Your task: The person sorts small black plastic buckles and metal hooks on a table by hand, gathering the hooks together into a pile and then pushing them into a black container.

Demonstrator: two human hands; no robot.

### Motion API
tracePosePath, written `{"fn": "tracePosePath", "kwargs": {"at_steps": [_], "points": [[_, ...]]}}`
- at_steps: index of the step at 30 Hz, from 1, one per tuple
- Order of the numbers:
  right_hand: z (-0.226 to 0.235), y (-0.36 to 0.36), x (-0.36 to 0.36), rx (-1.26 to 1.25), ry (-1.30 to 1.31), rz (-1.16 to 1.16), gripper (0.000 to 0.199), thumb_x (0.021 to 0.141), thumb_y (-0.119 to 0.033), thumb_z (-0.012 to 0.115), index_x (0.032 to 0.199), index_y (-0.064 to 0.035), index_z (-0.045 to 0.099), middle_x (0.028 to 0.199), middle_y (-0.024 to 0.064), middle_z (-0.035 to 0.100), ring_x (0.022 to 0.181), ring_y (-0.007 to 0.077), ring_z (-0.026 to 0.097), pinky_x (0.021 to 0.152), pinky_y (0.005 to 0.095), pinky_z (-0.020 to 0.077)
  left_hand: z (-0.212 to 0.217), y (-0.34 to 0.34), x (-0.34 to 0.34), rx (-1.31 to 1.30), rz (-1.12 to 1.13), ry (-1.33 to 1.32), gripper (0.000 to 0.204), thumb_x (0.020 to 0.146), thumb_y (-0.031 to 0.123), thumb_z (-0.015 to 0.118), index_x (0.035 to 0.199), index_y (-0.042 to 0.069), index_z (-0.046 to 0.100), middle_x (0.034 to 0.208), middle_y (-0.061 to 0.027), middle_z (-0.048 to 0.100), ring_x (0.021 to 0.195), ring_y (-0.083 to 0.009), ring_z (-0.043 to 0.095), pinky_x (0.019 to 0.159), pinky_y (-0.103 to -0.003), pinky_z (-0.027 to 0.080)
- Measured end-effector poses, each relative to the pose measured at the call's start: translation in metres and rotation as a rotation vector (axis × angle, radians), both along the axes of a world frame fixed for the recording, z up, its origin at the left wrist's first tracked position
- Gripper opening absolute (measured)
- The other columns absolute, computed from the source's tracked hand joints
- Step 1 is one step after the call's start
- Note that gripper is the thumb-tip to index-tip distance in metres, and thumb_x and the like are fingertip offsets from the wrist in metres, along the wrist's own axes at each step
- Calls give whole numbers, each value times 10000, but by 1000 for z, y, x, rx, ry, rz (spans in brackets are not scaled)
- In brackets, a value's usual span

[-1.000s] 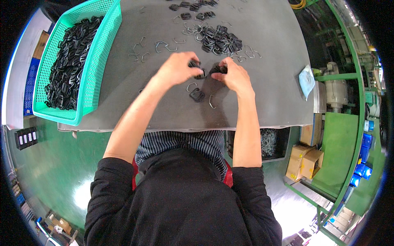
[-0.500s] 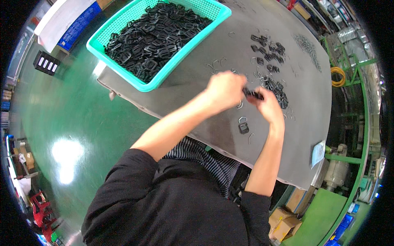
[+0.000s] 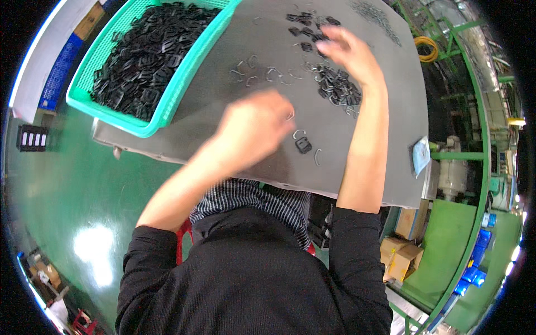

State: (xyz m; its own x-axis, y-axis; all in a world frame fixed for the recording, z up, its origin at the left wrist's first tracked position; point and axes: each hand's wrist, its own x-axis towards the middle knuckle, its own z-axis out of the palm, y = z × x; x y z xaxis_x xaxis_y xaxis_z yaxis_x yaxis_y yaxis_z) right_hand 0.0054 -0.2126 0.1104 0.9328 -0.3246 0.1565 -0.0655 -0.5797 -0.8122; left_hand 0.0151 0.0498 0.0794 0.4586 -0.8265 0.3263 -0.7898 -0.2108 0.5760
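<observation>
grey and matte, the table top (image 3: 357, 162) spreads under both hands, its far edge bending with the lens. the left hand (image 3: 254, 131) is a blur, curled loosely near the middle of the table; whether its fingers pinch anything i cannot tell, though a thin wire clip seems to peek out at its right edge. just beside it lies one black plastic buckle (image 3: 303, 146), squarish and hollow, with two bent wire clips (image 3: 317, 157) flanking it, pale and hook-shaped. the right hand (image 3: 349, 56) reaches further out, fingers spread fairly wide and smeared by motion, hovering at the pile of black buckles (image 3: 338, 89) with wire tangled through it. what the fingertips touch is hard to make out.

more loose wire clips (image 3: 257, 72) lie scattered toward the basket. that basket (image 3: 184, 78) is turquoise plastic, lattice-walled, heaped with glossy black buckles, its top end cut off by the picture's rim. a second small cluster of buckles (image 3: 304, 22) sits at the far edge, and a grey heap of wire (image 3: 377, 17) beyond it is too small to read. black knitted sleeves and a striped collar fill the foreground. cardboard boxes (image 3: 405, 251) sit on the green floor, low right.
</observation>
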Motion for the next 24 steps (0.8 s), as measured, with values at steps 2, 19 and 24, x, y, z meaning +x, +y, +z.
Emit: {"fn": "tracePosePath", "kwargs": {"at_steps": [2, 19, 24], "points": [[-38, -58, -47, -177, 291, -211, 743, 634, -417, 798, 1246, -89, 533, 1191, 168, 567, 1097, 282, 548, 947, 370, 428, -45, -38, -42, 51, -186, 91, 312, 755, 272, 678, 988, 74, 614, 1008, -96, 566, 968, -289, 555, 808, -392, 486], [-65, -80, -89, 27, 330, -412, 376, 754, -215, 726, 1048, -19, 599, 684, 68, 638, 525, 109, 588, 473, 251, 453, -63, -77, 34, -148, 108, 1184, 215, 952, 230, 480, 950, 51, 598, 733, 11, 553, 638, -57, 521, 523, -215, 459], [-47, -102, -109, 80, 370, -341, 451, 750, -151, 715, 1156, -42, 551, 775, 85, 645, 513, 124, 577, 433, 252, 416, -61, -110, 81, 140, 299, 387, 323, 834, 321, 641, 908, 10, 605, 727, -72, 619, 613, -189, 585, 619, -343, 480]]}}
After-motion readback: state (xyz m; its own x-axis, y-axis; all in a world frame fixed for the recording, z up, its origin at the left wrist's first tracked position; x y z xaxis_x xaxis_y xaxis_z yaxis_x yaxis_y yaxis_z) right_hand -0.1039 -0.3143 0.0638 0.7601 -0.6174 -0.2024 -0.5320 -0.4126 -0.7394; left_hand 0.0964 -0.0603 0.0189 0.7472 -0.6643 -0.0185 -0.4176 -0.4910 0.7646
